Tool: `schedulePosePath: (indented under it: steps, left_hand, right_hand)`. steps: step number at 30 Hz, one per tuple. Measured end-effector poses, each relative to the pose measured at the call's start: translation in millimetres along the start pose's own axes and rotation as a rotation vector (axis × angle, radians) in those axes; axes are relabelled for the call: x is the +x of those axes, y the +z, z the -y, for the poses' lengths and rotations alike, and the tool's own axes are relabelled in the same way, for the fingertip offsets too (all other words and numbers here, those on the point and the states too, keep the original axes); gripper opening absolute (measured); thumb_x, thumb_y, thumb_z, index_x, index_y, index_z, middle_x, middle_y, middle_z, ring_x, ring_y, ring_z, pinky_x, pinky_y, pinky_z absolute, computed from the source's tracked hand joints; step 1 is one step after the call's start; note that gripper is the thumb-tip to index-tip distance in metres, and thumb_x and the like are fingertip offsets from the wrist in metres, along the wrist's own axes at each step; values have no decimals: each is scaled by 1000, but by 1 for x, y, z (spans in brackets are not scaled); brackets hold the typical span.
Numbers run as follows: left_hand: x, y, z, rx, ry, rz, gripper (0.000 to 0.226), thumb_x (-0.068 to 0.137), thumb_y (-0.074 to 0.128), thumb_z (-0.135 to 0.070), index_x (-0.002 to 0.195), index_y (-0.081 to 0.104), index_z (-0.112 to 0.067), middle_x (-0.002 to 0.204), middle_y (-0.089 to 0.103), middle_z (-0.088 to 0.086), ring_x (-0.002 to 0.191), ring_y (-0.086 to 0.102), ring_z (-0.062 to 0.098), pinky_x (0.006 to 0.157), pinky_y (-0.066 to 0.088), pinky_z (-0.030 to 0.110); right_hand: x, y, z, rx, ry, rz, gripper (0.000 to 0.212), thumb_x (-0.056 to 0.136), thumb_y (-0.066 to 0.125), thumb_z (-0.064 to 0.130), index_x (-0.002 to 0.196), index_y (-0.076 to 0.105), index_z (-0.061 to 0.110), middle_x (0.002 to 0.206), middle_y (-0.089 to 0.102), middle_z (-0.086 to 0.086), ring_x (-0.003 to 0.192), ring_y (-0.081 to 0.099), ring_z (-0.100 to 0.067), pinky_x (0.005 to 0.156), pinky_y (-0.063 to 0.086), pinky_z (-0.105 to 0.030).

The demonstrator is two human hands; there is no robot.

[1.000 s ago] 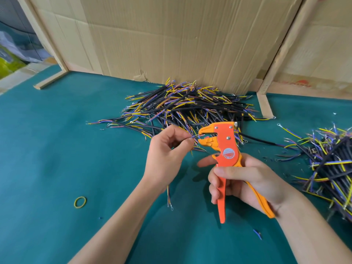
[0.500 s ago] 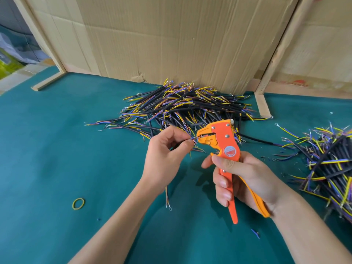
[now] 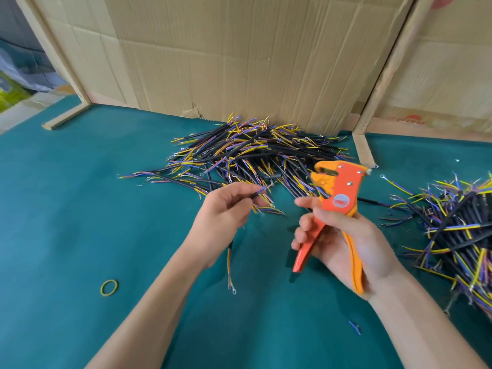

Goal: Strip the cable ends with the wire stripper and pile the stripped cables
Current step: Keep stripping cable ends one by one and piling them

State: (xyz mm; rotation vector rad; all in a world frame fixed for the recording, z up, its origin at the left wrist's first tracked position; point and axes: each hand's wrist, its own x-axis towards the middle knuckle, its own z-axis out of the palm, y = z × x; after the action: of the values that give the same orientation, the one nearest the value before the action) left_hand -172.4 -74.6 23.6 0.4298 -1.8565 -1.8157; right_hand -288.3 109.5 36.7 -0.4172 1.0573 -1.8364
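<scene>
Since half a second ago the wire stripper (image 3: 336, 198) has pulled away to the right of the cable end, its handles have spread, and its jaws, then shut on the wire, now stand open with nothing between them. The right hand (image 3: 343, 241) wraps both orange handles loosely, head tilted up and to the left. The left hand (image 3: 226, 217) pinches a black cable (image 3: 255, 194) between thumb and fingers; its short coloured cores stick out to the right, well short of the stripper's mouth. The cable's other end hangs below the wrist, its thin wires ending in a ring terminal (image 3: 234, 291) close to the green mat (image 3: 80, 209).

Behind the hands a large cable pile (image 3: 253, 155) lies against the foot of the cardboard wall (image 3: 239, 62). A second cable heap (image 3: 463, 235) runs off the right edge of the view. A wooden upright (image 3: 386, 75) stands between the two, its foot strip (image 3: 363, 153) on the mat just right of the large pile.

Left of the left forearm the mat is open out to a wooden strip (image 3: 66, 115) at the far left edge, holding only a yellow rubber band (image 3: 109, 288). A small blue insulation scrap (image 3: 355, 327) lies near the right forearm.
</scene>
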Motion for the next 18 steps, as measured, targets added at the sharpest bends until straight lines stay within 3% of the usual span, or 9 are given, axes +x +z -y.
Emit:
schedulePosePath:
  steps: [4,9,11,13,18]
  left_hand:
    - [0,1,-1,137,60,-121,32,100,56,0,97,72,-27,85,77,-3,55,42,4,56,35,22]
    - [0,2,0,326,119,-183,27,97,62,-6,94,76,-29,81,77,-10,53,46,3,53,37,16]
    - [-3,7,-1,426,158,-176,23,95,66,-7,95,77,-27,80,76,-15,55,54,-4,57,39,10]
    - [-5,11,-2,461,166,-185,22,93,68,-6,95,79,-25,79,76,-19,62,60,-9,63,40,5]
    - [-10,19,-3,501,159,-182,21,90,71,-8,94,80,-26,76,73,-23,66,62,-7,65,43,8]
  right_hand:
    - [-2,-5,3,6,35,7,44,75,73,17,114,71,-3,85,61,-24,70,60,-33,67,56,-45]
    - [-1,2,-2,-54,8,1,47,76,71,14,118,65,-4,108,67,-30,71,62,-34,68,56,-46]
    - [-1,2,-1,-78,-20,29,56,74,79,18,122,62,-6,116,67,-26,70,62,-35,69,55,-45]
    - [-3,4,1,-112,-13,62,71,66,89,23,125,63,-7,104,64,-27,71,62,-37,68,55,-44]
    - [-2,10,-3,-156,34,119,55,76,75,19,129,66,5,92,55,-44,71,60,-40,68,54,-40]
